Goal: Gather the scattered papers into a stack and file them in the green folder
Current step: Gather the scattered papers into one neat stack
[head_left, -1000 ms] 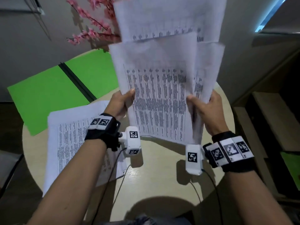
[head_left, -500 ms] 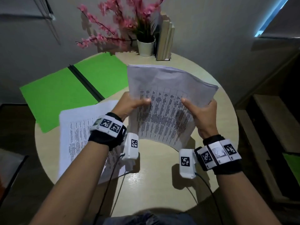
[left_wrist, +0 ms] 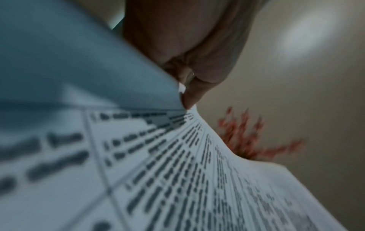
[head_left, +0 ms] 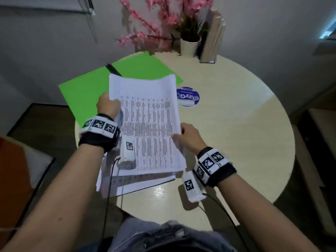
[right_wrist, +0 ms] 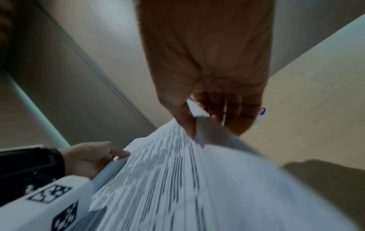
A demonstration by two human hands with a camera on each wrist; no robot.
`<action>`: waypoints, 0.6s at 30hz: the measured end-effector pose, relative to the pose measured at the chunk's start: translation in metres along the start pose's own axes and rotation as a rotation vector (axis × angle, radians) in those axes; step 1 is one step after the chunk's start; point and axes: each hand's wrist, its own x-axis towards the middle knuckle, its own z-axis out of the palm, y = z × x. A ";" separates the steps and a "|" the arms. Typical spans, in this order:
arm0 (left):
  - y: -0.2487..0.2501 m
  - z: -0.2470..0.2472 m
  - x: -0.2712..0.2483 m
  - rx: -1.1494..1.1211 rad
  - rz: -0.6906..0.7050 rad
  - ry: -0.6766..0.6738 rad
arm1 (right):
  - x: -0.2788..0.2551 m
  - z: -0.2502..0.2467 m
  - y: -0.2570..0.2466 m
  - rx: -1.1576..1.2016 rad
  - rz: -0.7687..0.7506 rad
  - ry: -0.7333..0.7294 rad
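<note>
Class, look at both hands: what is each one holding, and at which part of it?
Both hold the same sheaf of printed papers. The left hand pinches its left edge; the right hand pinches its right edge, nearer the person.

The held papers [head_left: 145, 115] cover the middle of the green folder [head_left: 87, 95] and most of the sheets lying on the counter [head_left: 227, 142] at lower centre of the head view. Both wrist views are blurred, so the print is unreadable, and the fingers of each grip are hidden beneath the sheets. The pink flowers [head_left: 163, 13] are cut off at the top edge.
</note>
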 end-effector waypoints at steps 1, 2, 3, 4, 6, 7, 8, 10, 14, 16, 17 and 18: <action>-0.019 -0.002 0.001 0.096 -0.030 -0.004 | 0.004 0.012 0.003 -0.055 0.035 -0.098; -0.035 -0.004 0.000 0.174 -0.048 -0.026 | 0.007 0.022 0.006 -0.109 0.079 -0.171; -0.050 -0.004 -0.003 0.236 -0.065 -0.068 | 0.008 0.032 0.008 -0.180 0.127 -0.221; -0.064 -0.003 -0.007 0.303 -0.123 -0.104 | 0.009 0.041 0.011 -0.262 0.162 -0.245; -0.085 -0.002 -0.011 0.421 -0.319 -0.161 | 0.009 0.055 0.014 -0.421 0.171 -0.228; -0.091 -0.002 -0.015 0.453 -0.401 -0.170 | 0.009 0.061 0.014 -0.451 0.163 -0.208; -0.096 -0.001 -0.017 0.448 -0.443 -0.170 | 0.009 0.066 0.014 -0.434 0.150 -0.196; -0.099 0.004 -0.021 0.348 -0.449 -0.162 | 0.009 0.069 0.010 -0.237 0.135 -0.196; -0.077 0.019 -0.028 0.215 -0.220 -0.149 | 0.001 0.049 0.009 0.108 0.157 -0.022; -0.047 0.025 -0.036 0.059 -0.029 -0.128 | -0.001 0.026 0.010 0.143 0.066 0.153; -0.029 0.027 -0.041 -0.047 0.063 -0.111 | -0.003 0.011 0.008 0.170 0.006 0.254; -0.010 0.027 -0.046 -0.147 0.162 -0.098 | -0.006 -0.005 0.004 0.212 -0.058 0.353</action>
